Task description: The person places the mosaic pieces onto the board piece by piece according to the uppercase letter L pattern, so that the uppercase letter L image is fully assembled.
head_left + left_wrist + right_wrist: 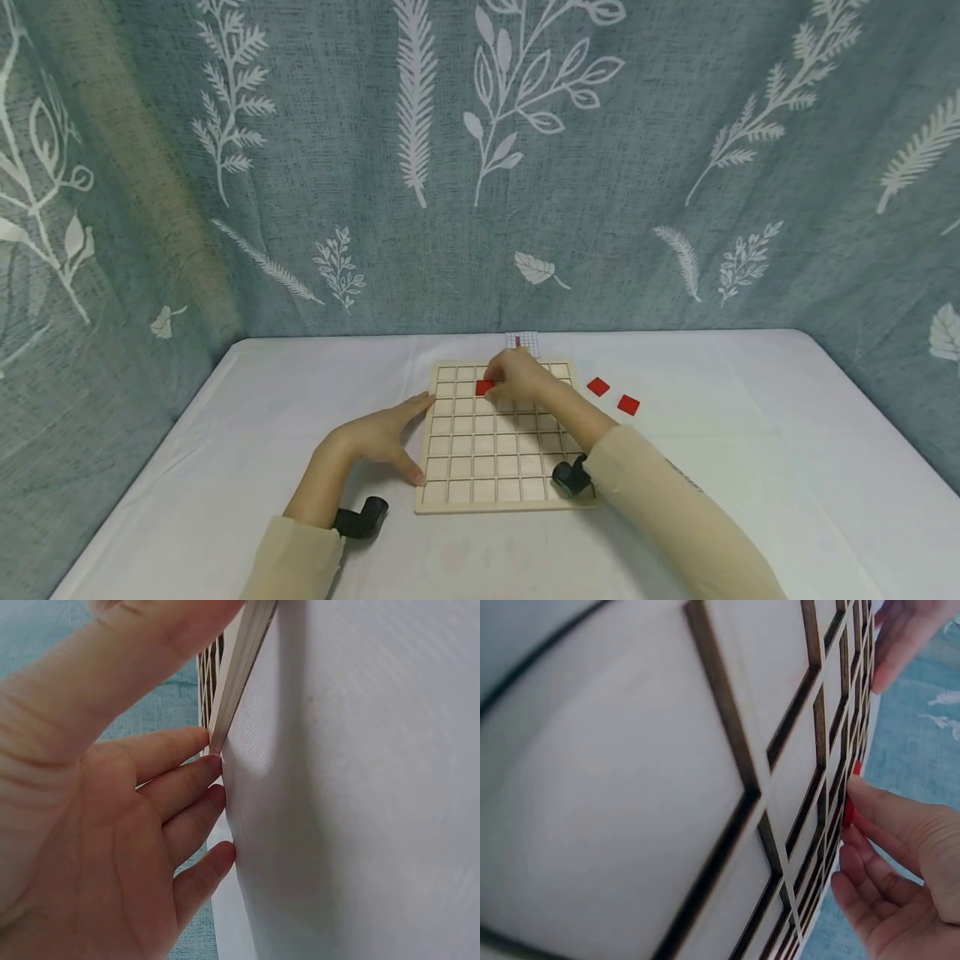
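A pale wooden grid board lies on the white-covered table. My right hand is over the board's far part and pinches a red square tile at a cell near the upper row. In the right wrist view the thumb and fingers hold the red tile against the grid; whether it lies flat in the cell is hard to tell. My left hand has its fingers spread, with fingertips and thumb touching the board's left edge. In the left wrist view its fingers reach the board's side.
Two loose red tiles lie right of the board. Behind it is a small printed grid card with a red mark. A patterned green-blue curtain stands along the table's back.
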Motion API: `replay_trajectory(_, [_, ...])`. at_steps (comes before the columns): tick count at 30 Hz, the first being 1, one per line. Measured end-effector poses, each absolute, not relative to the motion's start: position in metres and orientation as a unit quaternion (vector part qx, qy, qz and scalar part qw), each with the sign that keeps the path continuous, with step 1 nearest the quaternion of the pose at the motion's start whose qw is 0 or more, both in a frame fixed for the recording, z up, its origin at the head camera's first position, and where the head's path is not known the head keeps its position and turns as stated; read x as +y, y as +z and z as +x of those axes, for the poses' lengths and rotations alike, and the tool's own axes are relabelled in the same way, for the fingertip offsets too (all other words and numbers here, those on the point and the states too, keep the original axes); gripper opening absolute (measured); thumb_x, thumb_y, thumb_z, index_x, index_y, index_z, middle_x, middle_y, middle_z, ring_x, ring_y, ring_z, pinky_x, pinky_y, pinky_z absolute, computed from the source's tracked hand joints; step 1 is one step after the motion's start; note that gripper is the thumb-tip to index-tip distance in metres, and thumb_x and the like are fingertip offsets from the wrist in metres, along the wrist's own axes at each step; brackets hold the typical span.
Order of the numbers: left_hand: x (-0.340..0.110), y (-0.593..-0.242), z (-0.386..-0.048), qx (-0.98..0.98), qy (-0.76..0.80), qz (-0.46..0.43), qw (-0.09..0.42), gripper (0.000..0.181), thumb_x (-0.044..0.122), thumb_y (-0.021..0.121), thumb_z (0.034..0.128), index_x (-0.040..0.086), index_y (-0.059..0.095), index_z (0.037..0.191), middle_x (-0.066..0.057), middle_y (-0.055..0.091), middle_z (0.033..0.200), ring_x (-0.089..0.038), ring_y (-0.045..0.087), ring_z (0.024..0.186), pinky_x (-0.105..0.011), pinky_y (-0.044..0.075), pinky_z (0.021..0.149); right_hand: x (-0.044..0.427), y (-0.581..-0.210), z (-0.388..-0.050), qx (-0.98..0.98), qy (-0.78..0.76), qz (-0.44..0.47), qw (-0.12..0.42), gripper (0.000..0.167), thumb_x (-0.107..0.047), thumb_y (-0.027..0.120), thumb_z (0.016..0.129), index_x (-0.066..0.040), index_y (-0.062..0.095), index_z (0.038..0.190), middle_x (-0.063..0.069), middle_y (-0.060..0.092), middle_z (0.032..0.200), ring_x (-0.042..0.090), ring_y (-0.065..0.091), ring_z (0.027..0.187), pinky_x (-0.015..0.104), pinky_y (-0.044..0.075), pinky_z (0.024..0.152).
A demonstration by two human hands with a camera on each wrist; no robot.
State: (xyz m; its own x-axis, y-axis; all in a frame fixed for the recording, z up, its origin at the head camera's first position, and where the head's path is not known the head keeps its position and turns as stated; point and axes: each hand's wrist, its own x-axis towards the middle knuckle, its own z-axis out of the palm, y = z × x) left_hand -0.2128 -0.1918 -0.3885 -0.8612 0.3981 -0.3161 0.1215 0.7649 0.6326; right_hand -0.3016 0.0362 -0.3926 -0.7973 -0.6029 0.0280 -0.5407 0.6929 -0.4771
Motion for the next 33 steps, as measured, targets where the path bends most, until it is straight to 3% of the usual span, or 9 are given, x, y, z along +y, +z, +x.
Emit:
replay_trajectory(5, [-0.1917, -0.3879, -0.2131, 0.913, 0.311, 0.143, 0.222, 0.117, 0.021, 0.089, 0.0543, 0.003, 0.020, 0.147, -0.018, 0.013, 0.153, -0.037, 0.014, 0.139, -0.052, 0.018, 0.109, 0.0345, -0.3914, -0.3018, 0.919, -0.237, -0.307, 0.067, 0.022, -0.012, 0.075, 0.076, -0.001, 0.071, 0.094, 0.008, 0.070, 0.090, 0.020, 0.062, 0.085, 0.033, 0.049, 0.078])
replay_trajectory(11, [-0.1914, -0.3863, -0.2128, 0.913, 0.311, 0.146, 0.220, 0.116, 0.020, 0.089, 0.0549, 0.003, 0.020, 0.146, -0.018, 0.013, 0.153, -0.038, 0.013, 0.139, -0.053, 0.018, 0.109, 0.0339, -0.3914, -0.3031, 0.921, -0.256, -0.281, 0.088, 0.030, -0.015, 0.078, 0.073, -0.002, 0.071, 0.099, 0.006, 0.069, 0.091, 0.019, 0.058, 0.085, 0.035, 0.040, 0.086])
replay_trajectory(16, [-0.1919, -0.3869, -0.2128, 0.914, 0.309, 0.146, 0.219, 0.116, 0.021, 0.089, 0.0549, 0.003, 0.020, 0.146, -0.018, 0.013, 0.153, -0.038, 0.014, 0.139, -0.053, 0.018, 0.109, 0.0356, -0.3930, -0.3031, 0.914, -0.274, -0.282, 0.096, 0.032, -0.014, 0.077, 0.074, -0.001, 0.070, 0.102, 0.008, 0.069, 0.096, 0.016, 0.059, 0.082, 0.028, 0.048, 0.073])
replay_trajectory(24, [-0.1935, -0.3895, -0.2134, 0.913, 0.312, 0.148, 0.218, 0.115, 0.021, 0.088, 0.0554, 0.003, 0.020, 0.146, -0.018, 0.014, 0.153, -0.039, 0.014, 0.139, -0.054, 0.019, 0.109, 0.0358, -0.3934, -0.2997, 0.911, -0.277, -0.286, 0.108, 0.038, -0.015, 0.076, 0.075, 0.000, 0.067, 0.109, 0.003, 0.068, 0.080, 0.007, 0.043, 0.056, 0.018, 0.035, 0.052])
replay_trajectory(29, [-0.1940, -0.3907, -0.2130, 0.911, 0.315, 0.150, 0.218, 0.115, 0.021, 0.088, 0.0557, 0.003, 0.020, 0.146, -0.019, 0.013, 0.153, -0.039, 0.013, 0.139, -0.054, 0.018, 0.109, 0.0351, -0.3933, -0.2981, 0.907, -0.282, -0.291, 0.113, 0.036, -0.013, 0.075, 0.076, 0.001, 0.067, 0.108, 0.005, 0.068, 0.076, 0.007, 0.039, 0.053, 0.018, 0.032, 0.051])
replay_trajectory(33, [-0.1940, -0.3907, -0.2128, 0.909, 0.319, 0.153, 0.220, 0.115, 0.020, 0.088, 0.0557, 0.002, 0.020, 0.146, -0.019, 0.012, 0.153, -0.039, 0.013, 0.139, -0.054, 0.017, 0.109, 0.0350, -0.3939, -0.2986, 0.909, -0.281, -0.288, 0.112, 0.035, -0.013, 0.076, 0.076, 0.001, 0.068, 0.106, 0.006, 0.069, 0.083, 0.007, 0.042, 0.057, 0.018, 0.036, 0.055])
